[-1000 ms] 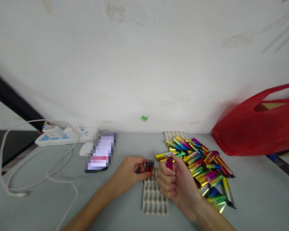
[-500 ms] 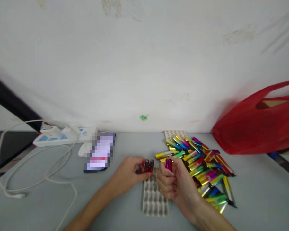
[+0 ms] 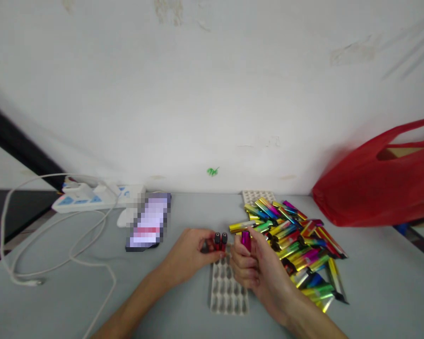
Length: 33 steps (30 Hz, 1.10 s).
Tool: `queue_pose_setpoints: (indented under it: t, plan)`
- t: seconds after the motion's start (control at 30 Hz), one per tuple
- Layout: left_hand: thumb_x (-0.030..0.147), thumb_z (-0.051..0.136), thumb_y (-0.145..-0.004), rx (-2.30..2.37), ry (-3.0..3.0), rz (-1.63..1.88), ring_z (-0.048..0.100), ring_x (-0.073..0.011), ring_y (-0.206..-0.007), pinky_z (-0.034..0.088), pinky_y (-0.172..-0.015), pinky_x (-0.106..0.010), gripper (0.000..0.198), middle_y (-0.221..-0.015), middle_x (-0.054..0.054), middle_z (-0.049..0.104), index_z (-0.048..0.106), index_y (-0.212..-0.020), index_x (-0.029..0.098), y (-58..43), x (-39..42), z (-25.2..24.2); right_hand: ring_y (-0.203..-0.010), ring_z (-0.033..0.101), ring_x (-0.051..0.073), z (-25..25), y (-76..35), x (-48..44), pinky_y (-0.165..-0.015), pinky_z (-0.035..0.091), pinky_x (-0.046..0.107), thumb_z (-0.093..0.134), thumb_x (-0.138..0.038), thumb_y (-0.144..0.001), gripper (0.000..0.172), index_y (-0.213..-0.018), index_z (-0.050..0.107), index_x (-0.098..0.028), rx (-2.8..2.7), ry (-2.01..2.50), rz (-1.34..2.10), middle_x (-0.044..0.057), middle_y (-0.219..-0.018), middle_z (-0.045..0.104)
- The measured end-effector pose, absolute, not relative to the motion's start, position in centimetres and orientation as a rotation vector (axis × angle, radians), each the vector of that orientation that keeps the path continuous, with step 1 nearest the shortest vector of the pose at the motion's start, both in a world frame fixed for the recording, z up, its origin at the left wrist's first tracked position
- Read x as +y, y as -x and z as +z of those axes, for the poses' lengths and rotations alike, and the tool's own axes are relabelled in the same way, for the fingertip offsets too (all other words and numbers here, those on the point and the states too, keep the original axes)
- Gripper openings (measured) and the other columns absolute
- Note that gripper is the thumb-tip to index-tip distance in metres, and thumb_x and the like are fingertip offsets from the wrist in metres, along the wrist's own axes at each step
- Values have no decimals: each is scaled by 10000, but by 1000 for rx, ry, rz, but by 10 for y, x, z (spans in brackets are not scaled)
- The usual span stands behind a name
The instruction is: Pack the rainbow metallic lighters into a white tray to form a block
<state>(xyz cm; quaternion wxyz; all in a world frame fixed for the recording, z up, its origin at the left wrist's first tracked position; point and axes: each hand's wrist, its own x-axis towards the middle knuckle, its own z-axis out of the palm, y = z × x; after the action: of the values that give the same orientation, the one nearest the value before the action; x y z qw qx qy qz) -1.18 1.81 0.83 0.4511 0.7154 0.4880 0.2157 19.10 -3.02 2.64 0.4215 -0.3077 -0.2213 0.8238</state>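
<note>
My left hand (image 3: pixel 191 256) is closed around two small red cylinders (image 3: pixel 219 241) that stand upright at the far end of a white slotted tray (image 3: pixel 228 294). My right hand (image 3: pixel 256 268) is closed on a magenta metallic tube (image 3: pixel 246 240), held upright just right of the red ones, above the tray. A pile of shiny multicoloured tubes (image 3: pixel 291 245) lies on the grey table (image 3: pixel 162 301) right of my right hand.
A second white slotted tray (image 3: pixel 256 196) lies behind the pile by the wall. A phone (image 3: pixel 149 222) lies left of my hands. A white power strip (image 3: pixel 92 197) and its cable (image 3: pixel 56 263) are at the far left. A red plastic bag (image 3: pixel 381 183) stands at the right.
Both hands have stayed almost in place; the magenta tube in my right hand sits slightly nearer the two red cylinders.
</note>
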Motion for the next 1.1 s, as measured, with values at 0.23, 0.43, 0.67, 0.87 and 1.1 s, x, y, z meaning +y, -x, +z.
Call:
queue_pose_setpoints:
  t: [0.23, 0.43, 0.67, 0.87, 1.1]
  plan:
    - [388, 799, -828, 1182, -1735, 538, 501, -154, -669, 323, -615, -256, 239, -688, 39, 596, 776, -822, 150, 11, 18, 7, -511, 349, 89, 24, -185, -31, -501, 294, 250, 723, -777, -948, 570, -995, 701, -209, -722, 767, 1737, -52, -723, 514]
    - [434, 825, -855, 1181, -1723, 529, 524, -163, -695, 333, -619, -255, 291, -707, 26, 614, 782, -836, 147, 13, 19, 4, -765, 548, 188, 17, -189, -33, -751, 446, 303, 689, -673, -1034, 436, -1101, 729, -244, -956, 927, 1426, 7, -855, 646]
    - [460, 833, -862, 1211, -1774, 517, 498, -152, -667, 317, -613, -257, 315, -695, 36, 616, 785, -835, 150, 12, 19, 4, -822, 594, 206, 26, -192, -31, -769, 451, 303, 729, -644, -1013, 403, -1075, 756, -247, -1084, 1109, 1226, 7, -876, 679]
    - [465, 846, -862, 1228, -1796, 507, 456, -137, -633, 306, -606, -262, 313, -674, 54, 592, 802, -858, 155, 13, 19, 7, -982, 647, 251, 22, -194, -27, -900, 473, 345, 724, -580, -1033, 350, -1105, 781, -242, -1162, 1183, 1115, 43, -1031, 750]
    - [438, 832, -844, 1217, -1773, 508, 464, -144, -649, 292, -595, -259, 289, -682, 46, 593, 766, -816, 158, 13, 20, 6, -1064, 675, 269, 11, -198, -27, -942, 486, 376, 625, -558, -1100, 356, -1218, 761, -251, -1324, 1202, 1125, 68, -1157, 760]
